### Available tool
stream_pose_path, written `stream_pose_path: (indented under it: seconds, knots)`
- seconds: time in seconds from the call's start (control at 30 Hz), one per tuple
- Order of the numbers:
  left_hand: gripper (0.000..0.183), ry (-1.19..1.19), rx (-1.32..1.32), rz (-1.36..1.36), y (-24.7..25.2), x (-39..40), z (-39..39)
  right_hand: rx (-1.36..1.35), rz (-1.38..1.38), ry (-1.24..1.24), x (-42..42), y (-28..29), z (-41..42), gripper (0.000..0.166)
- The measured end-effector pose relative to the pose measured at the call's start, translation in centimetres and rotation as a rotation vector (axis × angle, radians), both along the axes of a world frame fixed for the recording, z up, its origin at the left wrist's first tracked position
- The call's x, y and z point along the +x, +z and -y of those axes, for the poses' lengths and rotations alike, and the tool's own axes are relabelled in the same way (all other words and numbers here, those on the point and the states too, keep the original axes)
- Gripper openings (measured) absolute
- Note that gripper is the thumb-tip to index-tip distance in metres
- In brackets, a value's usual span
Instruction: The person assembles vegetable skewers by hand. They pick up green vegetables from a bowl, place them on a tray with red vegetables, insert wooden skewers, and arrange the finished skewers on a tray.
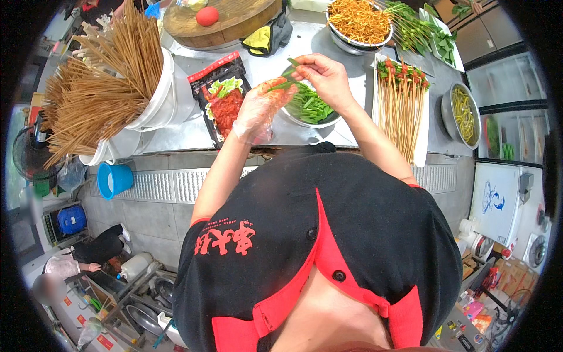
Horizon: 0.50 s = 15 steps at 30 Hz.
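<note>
My left hand (266, 103), in a clear plastic glove with reddish stains, holds green vegetable pieces (281, 86). Bare, my right hand (323, 79) pinches a green piece between thumb and fingers, close to the left one. Beneath both is a metal bowl of cut green stalks (310, 105). An opened black-and-red packet (224, 103) with red, sliced food on it lies by my left wrist. To the right, a white tray (421, 132) bears several wooden skewers (398, 119) whose tips carry greens wrapped in red strips. Whether a skewer is in my hands cannot be told.
White buckets (169, 94) full of wooden sticks stand left. Beyond are a round wooden chopping block (228, 26), a yellow-and-grey cloth (269, 36) and a bowl of orange shreds (360, 22). Another metal bowl (449, 115) sits right. Behind, lower left, is a person (66, 264).
</note>
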<state>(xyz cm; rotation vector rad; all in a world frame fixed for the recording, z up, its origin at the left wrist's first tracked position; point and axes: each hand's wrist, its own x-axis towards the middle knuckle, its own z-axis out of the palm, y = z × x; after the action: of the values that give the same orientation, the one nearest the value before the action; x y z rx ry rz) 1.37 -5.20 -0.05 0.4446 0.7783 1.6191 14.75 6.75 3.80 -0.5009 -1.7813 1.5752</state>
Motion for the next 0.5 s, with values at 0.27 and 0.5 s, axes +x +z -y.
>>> stream_pose_path:
  seconds: [0.27, 0.5]
  knots:
    - [0.033, -0.057, 0.035, -0.026, 0.1, 0.0, 0.2, 0.632, 0.211, 0.106, 0.0, 0.2, -0.1, 0.018]
    - [0.031, 0.031, 0.037, -0.053, -0.8, 0.1, 0.3, 0.802, 0.212, 0.203, -0.3, 0.0, -0.3, 0.018]
